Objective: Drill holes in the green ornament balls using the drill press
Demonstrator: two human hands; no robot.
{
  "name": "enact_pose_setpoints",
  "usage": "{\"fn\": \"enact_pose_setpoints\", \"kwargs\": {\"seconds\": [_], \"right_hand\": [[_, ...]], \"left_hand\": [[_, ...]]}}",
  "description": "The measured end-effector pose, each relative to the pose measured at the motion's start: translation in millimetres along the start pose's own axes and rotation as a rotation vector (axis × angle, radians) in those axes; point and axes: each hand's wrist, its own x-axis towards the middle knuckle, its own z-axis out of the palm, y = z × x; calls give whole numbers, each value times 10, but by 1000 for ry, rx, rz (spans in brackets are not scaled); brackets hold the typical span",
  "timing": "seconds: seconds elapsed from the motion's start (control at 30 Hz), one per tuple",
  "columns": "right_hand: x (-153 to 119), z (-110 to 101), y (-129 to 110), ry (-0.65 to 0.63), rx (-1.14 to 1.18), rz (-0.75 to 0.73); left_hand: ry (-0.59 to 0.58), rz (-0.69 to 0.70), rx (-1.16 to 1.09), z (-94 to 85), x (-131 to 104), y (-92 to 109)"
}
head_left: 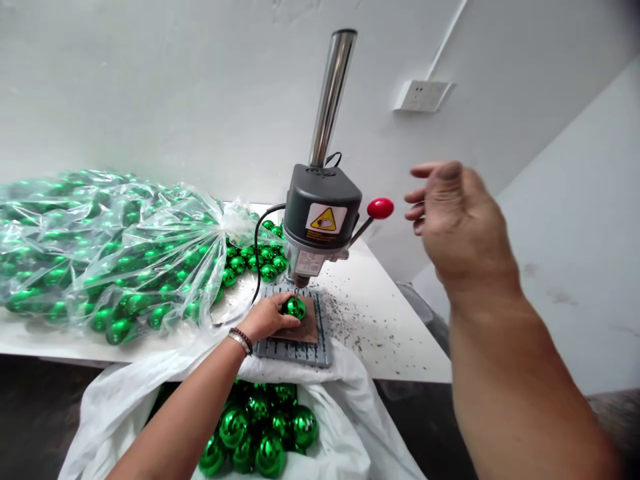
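Note:
My left hand (pixel 269 316) grips a shiny green ball ornament (pixel 295 308) between thumb and fingers. The ball rests on a brown board (pixel 309 323) over the grey slotted base (pixel 320 357) of a small drill press (pixel 323 207), right under its bit. Off to the right, my right hand (pixel 457 213) is raised in the air with fingers apart and nothing in them. It is apart from the red knob (pixel 381 208) of the press lever, which is the nearest thing to it.
A clear plastic bag (pixel 125 253) full of green balls lies on the white table (pixel 395 327), with loose balls (pixel 269 272) beside it. Dark shavings are scattered around the base. Below the table edge, a white cloth sack (pixel 345 420) holds more balls. A black cord runs beside the press.

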Motion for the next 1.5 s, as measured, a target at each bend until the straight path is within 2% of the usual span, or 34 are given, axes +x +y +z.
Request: {"fn": "enact_pose_setpoints", "kwargs": {"seconds": [0.07,0.17,0.3,0.47,0.6,0.7,0.87,1.03,1.33,1.5], "right_hand": [[87,77,-29,-87,-115,96],[219,223,-26,-186,-230,101],[278,360,-3,-174,-351,125],[-17,313,-127,-84,-447,100],[-292,212,-235,-92,-540,142],[-396,182,-202,-97,-481,149],[-608,228,-35,8,-341,34],[-837,312,62,104,-339,-19],[-947,391,190,150,-276,-27],[-1054,452,257,210,-272,-112]], "left_hand": [[-9,-16,3,-7,-6,6],[-26,-33,12,-19,-9,12],[-22,6,30,-16,13,-17],[-5,7,47,3,27,-62],[-12,-20,40,1,10,-41],[-7,-27,33,-6,-4,-12],[-14,-9,1,-4,-16,0],[-16,-33,-8,6,-15,-12],[6,-26,59,-13,-34,16],[3,-21,10,19,-20,-46]]}}
